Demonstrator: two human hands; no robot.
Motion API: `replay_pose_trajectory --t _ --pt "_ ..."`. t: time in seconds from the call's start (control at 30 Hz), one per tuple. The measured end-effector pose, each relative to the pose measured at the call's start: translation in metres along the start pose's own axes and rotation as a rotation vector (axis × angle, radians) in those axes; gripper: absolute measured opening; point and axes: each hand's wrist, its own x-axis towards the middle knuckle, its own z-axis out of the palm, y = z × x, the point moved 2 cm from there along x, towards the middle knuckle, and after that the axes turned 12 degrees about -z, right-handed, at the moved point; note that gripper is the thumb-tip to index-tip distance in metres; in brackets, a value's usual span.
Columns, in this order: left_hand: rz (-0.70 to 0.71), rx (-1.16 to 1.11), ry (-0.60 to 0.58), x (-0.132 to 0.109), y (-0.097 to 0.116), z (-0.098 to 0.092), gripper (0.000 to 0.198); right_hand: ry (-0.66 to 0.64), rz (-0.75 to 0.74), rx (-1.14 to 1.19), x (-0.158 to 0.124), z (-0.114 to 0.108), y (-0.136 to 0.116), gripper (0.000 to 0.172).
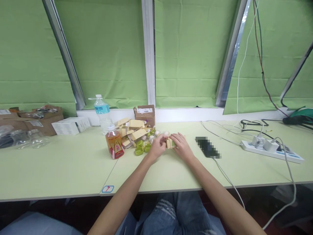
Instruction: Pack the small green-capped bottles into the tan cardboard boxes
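Note:
My left hand (157, 147) and my right hand (180, 146) meet on the pale green table (73, 166), both closed around a small tan carton (169, 142) with a green part showing inside. Just left of my hands lies a heap of several tan cartons (133, 130), green plastic caps (141, 148) and small white pieces (166, 133). The fingers hide most of the held carton.
A small bottle of amber drink (114, 146) and a clear water bottle (102, 112) stand left of the heap. A brown box (144, 114) is behind it. A phone (207, 147) with cable and a power strip (271, 148) lie right. White boxes (70, 125) sit far left.

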Motion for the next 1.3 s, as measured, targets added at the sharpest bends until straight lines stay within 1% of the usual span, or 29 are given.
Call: replay_pose_trajectory --t 0.13,0.23,0.33,0.37,0.43,0.5,0.53,0.6,0.67,0.73,0.8,0.87,0.97,1.03,1.13,1.3 --pt "-0.026 -0.021 -0.023 -0.004 0.009 -0.003 0.020 0.006 0.043 -0.005 -0.002 -0.001 0.003 0.052" --pt "-0.059 -0.054 -0.015 -0.006 0.015 0.000 0.027 0.041 0.091 -0.009 -0.002 -0.002 0.004 0.050" --pt "-0.084 -0.053 0.020 -0.006 0.013 0.005 0.036 0.054 0.093 -0.016 -0.002 -0.003 0.004 0.046" --pt "-0.082 -0.051 0.033 -0.005 0.012 0.006 0.036 0.055 0.088 -0.016 -0.002 -0.003 0.004 0.044" --pt "-0.059 -0.047 0.045 -0.004 0.009 0.006 0.028 0.062 0.089 -0.012 -0.001 -0.002 0.004 0.044" --pt "-0.012 -0.022 0.047 -0.003 0.007 0.004 0.015 0.076 0.107 -0.002 -0.002 -0.002 0.005 0.045" --pt "0.024 0.016 0.058 -0.002 0.007 0.002 0.011 0.086 0.121 0.005 -0.003 -0.002 0.006 0.045" --pt "0.125 0.150 0.104 -0.003 0.009 -0.004 0.019 0.102 0.154 0.017 -0.005 -0.003 0.008 0.047" --pt "0.235 0.317 0.139 -0.004 0.013 -0.008 0.032 0.109 0.187 0.023 -0.006 -0.003 0.009 0.048" --pt "0.306 0.429 0.142 -0.005 0.017 -0.010 0.047 0.107 0.203 0.020 -0.007 -0.002 0.010 0.048" --pt "0.345 0.473 0.133 -0.006 0.020 -0.009 0.053 0.098 0.201 0.012 -0.008 -0.001 0.010 0.048" --pt "0.366 0.490 0.140 -0.007 0.022 -0.009 0.045 0.089 0.195 0.006 -0.007 0.000 0.009 0.047" --pt "0.357 0.541 0.167 -0.008 0.026 -0.009 0.023 0.076 0.188 0.001 -0.007 0.000 0.008 0.048" --pt "0.342 0.587 0.176 -0.009 0.027 -0.009 0.013 0.064 0.183 0.002 -0.006 0.001 0.007 0.049" --pt "0.324 0.626 0.191 -0.009 0.026 -0.007 0.015 0.056 0.176 0.008 -0.006 0.001 0.006 0.048" --pt "0.320 0.606 0.235 -0.008 0.022 -0.001 0.018 0.054 0.183 0.001 -0.006 0.002 0.007 0.052"
